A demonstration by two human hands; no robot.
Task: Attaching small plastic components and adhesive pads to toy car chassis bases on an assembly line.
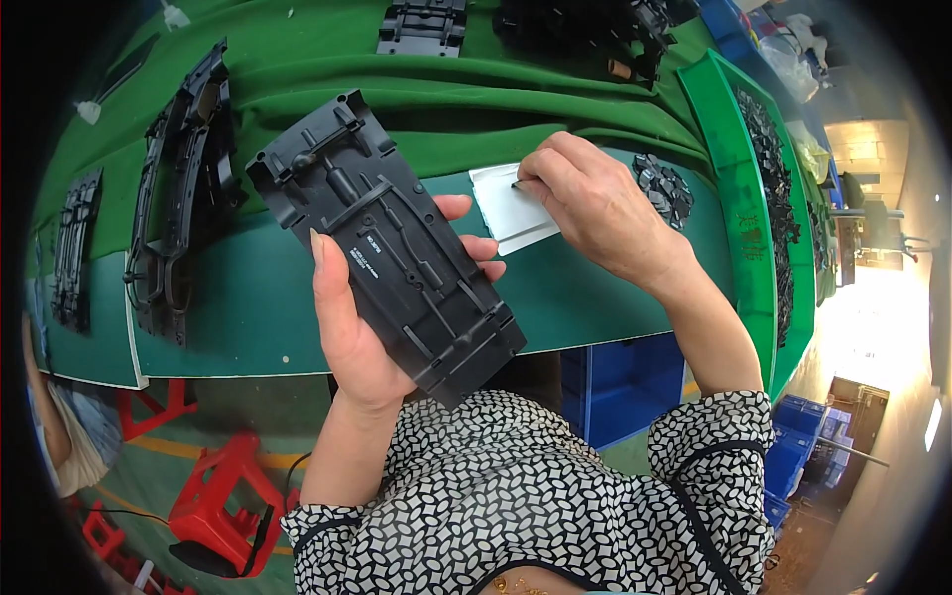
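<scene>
My left hand (349, 327) grips a long black moulded plastic plate (389, 243), ribbed face up, held tilted above the green table (248, 297). To its right, my right hand (595, 203) pinches something small at the edge of a white sheet (501, 208) lying on the table. What sits between those fingertips is too small to make out. A small heap of dark plastic bits (664, 188) lies just beyond my right hand.
Stacks of black plastic frames (183, 188) stand at the table's left, more black parts (421, 25) at the back. A green bin (759, 198) with several black pieces runs along the right. Blue crates (620, 382) sit under the table, red stools (223, 501) on the floor.
</scene>
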